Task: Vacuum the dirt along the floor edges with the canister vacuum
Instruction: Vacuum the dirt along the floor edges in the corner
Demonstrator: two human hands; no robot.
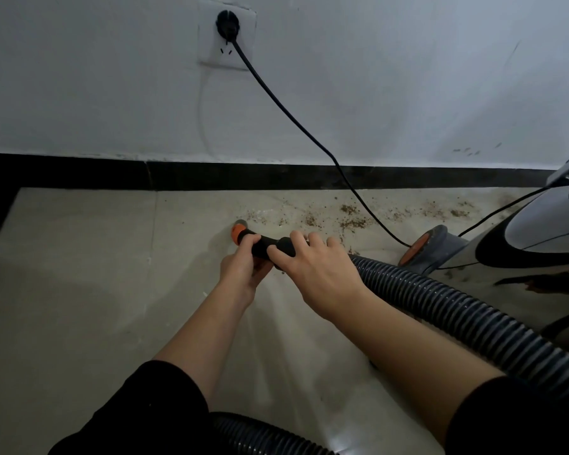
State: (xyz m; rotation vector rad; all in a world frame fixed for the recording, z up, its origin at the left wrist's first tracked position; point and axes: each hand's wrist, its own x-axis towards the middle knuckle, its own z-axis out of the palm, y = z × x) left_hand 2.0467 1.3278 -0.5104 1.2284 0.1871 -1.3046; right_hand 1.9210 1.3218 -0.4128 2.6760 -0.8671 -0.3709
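Head view: left hand (243, 270) and right hand (312, 267) both curled round black nozzle (270, 241); orange tip on floor near baseboard (243, 175); dirt (352, 218) lines floor's far edge, right of tip; risk: power cord (309, 136) crossing dirt snags nozzle.

Both hands (289, 264) grip the hose nozzle (260, 245) beside scattered dirt (352, 218).

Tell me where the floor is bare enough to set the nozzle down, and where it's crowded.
Bare: the floor left of the left hand, bordered by the black baseboard behind and at left. Crowded: right of the nozzle, where dirt, the power cord, the canister and the hose lie together.
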